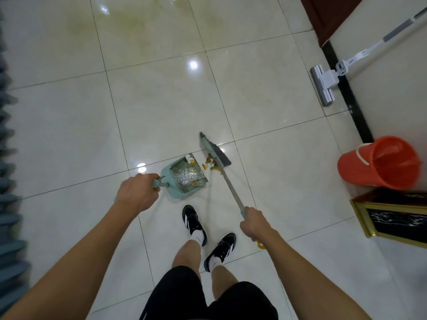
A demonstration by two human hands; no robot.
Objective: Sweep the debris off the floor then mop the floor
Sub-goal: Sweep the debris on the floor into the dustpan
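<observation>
My left hand [137, 192] grips the handle of a teal dustpan [178, 182] that rests on the pale tiled floor [161, 107]; crumpled clear plastic and scraps lie inside it. My right hand [255, 224] grips the handle of a teal broom, whose grey-bristled head [216, 150] stands just right of the dustpan's mouth. A small pile of yellow and brown debris [211, 164] sits between broom head and dustpan. A white flat mop [323, 85] leans against the right wall.
An orange bucket [379, 166] stands by the right wall, with a gold-framed black box [392, 215] just in front of it. A dark wooden door [323, 17] is at the top right. Blurred grey-blue shapes [9, 204] line the left edge. My feet [194, 221] stand behind the dustpan.
</observation>
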